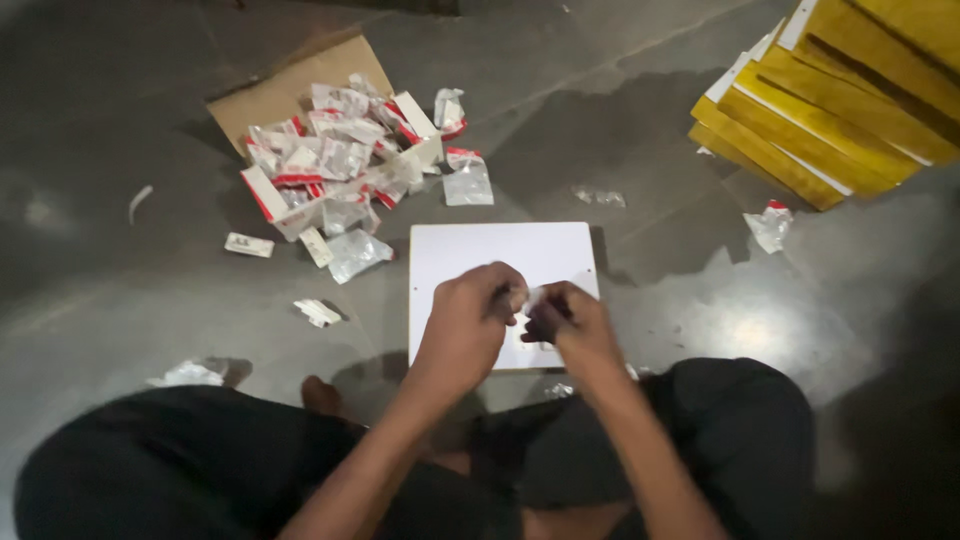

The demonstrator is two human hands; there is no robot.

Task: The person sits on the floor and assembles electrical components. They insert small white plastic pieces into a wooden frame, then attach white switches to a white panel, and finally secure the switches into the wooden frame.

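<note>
Two bare hands meet above one flat white square board (500,255) that lies on the grey polished floor (150,300) between the seated person's knees. The left hand (468,325) and the right hand (568,322) both pinch one small clear plastic packet (528,297), each grip closed on an end of it, so the packet hangs just over the near half of the board. The picture is blurred there, and what is inside the packet cannot be told. Beyond the board, to the left, stands one open brown cardboard box (290,85) with white and red inner walls, heaped with many small clear packets with red tops (335,155), too many and too jumbled to count. About six more loose packets lie on the floor around the box; one of them (467,182) rests just beside the box's right corner. One crumpled packet (770,225) lies well apart at the right, near one stack of flat yellow boards with white edges (830,110), about five layers showing.
</note>
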